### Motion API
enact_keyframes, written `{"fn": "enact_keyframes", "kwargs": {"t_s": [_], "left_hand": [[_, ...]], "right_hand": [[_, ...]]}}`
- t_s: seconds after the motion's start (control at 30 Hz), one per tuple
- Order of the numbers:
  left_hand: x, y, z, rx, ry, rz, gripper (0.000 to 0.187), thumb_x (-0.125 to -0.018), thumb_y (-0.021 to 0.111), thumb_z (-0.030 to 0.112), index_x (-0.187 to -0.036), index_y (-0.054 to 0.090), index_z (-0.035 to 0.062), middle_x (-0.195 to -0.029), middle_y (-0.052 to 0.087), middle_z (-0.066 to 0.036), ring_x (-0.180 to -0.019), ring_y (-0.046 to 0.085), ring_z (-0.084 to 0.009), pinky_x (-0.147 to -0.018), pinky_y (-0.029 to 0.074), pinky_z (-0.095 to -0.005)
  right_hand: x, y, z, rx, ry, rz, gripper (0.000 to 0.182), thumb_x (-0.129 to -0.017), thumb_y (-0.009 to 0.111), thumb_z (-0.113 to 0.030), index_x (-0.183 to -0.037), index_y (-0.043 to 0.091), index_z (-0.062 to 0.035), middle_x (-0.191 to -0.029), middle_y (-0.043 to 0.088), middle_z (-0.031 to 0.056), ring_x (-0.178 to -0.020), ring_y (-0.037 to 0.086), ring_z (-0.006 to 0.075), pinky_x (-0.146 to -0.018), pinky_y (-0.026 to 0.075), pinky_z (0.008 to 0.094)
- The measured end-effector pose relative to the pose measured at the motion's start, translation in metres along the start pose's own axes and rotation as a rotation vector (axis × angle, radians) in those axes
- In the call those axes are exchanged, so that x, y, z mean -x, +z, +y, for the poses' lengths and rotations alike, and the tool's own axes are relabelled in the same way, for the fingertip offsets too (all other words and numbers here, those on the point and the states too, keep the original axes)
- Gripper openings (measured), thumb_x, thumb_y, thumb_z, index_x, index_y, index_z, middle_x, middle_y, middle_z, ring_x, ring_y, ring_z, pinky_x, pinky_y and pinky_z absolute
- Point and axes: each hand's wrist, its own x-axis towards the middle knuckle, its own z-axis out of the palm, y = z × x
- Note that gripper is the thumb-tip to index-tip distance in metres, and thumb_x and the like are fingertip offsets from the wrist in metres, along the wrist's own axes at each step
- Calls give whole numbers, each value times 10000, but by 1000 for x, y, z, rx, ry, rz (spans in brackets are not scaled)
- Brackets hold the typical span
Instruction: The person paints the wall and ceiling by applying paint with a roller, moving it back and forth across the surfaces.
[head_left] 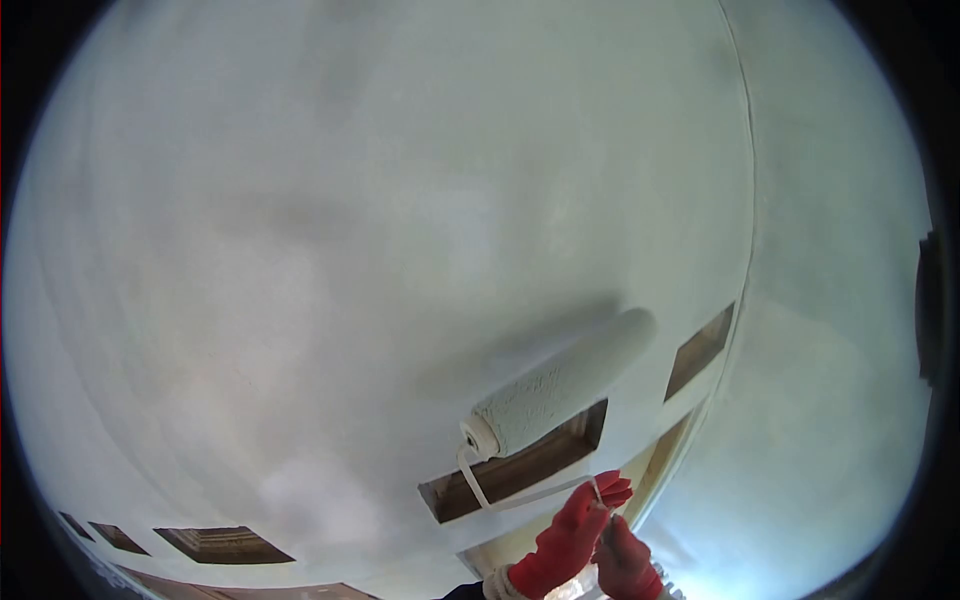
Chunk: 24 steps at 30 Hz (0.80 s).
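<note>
A paint roller with a long, pale, fluffy sleeve lies at a slant against the white surface, right of the middle. Its bent white wire frame runs from the sleeve's lower left end to the hands. Red gloves cover both hands at the bottom edge. My left hand is closed round the roller where the frame bends down, its fingertips pointing right. Just right of it and lower, my right hand is wrapped round the roller's handle, which is mostly hidden by the gloves.
Recessed brown openings show behind the roller, at the right and at the lower left. A curved seam runs down the right side of the white surface. Bright light shows at the bottom right, and a dark object stands at the right edge.
</note>
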Motion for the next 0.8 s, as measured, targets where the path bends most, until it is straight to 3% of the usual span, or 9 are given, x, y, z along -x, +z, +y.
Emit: {"fn": "enact_keyframes", "kwargs": {"t_s": [0.03, 0.07, 0.13, 0.17, 0.27, 0.37, 0.57, 0.8], "left_hand": [[6, -1, -9, 21, -13, 61, 479, -962, 390, 406, -1231, 408, 11, -1128, 552, -153, -1052, 561, -264, -912, 440, -376], [11, -2, -16, 26, -31, 66, 479, -962, 390, 406, -1231, 408, 11, -1128, 552, -153, -1052, 561, -264, -912, 440, -376], [25, -11, -38, 152, -230, 160, 332, -986, 349, 283, -929, 529, 10, -786, 586, -94, -742, 582, -192, -718, 473, -310], [30, -13, -49, 155, -239, 160, 332, -986, 349, 283, -929, 529, 10, -786, 586, -94, -742, 582, -192, -718, 473, -310], [39, -6, -62, 149, -192, 304, 475, -990, 314, 368, -639, 419, 67, -543, 459, -63, -499, 471, -166, -520, 426, -308], [45, -9, -70, 137, -201, 322, 453, -977, 336, 423, -688, 376, 76, -559, 409, -46, -469, 422, -161, -475, 413, -307], [38, -21, -77, 249, -180, 427, 457, -973, 350, 429, -661, 370, 96, -545, 385, -37, -441, 380, -153, -427, 367, -299], [24, -19, -71, 241, -71, 402, 486, -964, 364, 448, -627, 357, 97, -527, 367, -31, -415, 350, -156, -412, 355, -299]], "right_hand": [[20, 9, 6, -29, 65, 20, 557, -875, 441, 66, -1403, 315, -61, -1267, 538, 143, -678, 511, 125, -591, 460, 259], [34, 15, 9, -79, 101, -2, 575, -868, 436, 84, -1408, 308, -67, -1329, 484, 149, -721, 535, 140, -600, 464, 255], [58, 27, 15, -22, 124, 15, 585, -868, 425, 85, -1415, 293, -74, -1307, 503, 142, -792, 572, 170, -627, 479, 271], [67, 31, 16, -11, 140, 25, 583, -871, 427, 76, -1416, 289, -76, -1278, 526, 144, -814, 583, 180, -639, 483, 278], [86, 37, 14, -10, 246, -27, 580, -874, 435, 52, -1417, 291, -90, -1170, 577, 163, -804, 594, 184, -636, 485, 285], [88, 42, 10, 72, 248, -2, 578, -868, 447, 35, -1411, 306, -103, -1042, 598, 173, -777, 606, 214, -622, 494, 301], [73, 53, 26, 93, 246, -35, 560, -865, 448, 35, -1397, 330, -96, -1020, 596, 173, -759, 606, 225, -619, 495, 311], [71, 37, 24, 152, 241, -49, 541, -862, 448, 34, -1381, 356, -87, -994, 595, 174, -739, 605, 237, -615, 496, 322]]}}
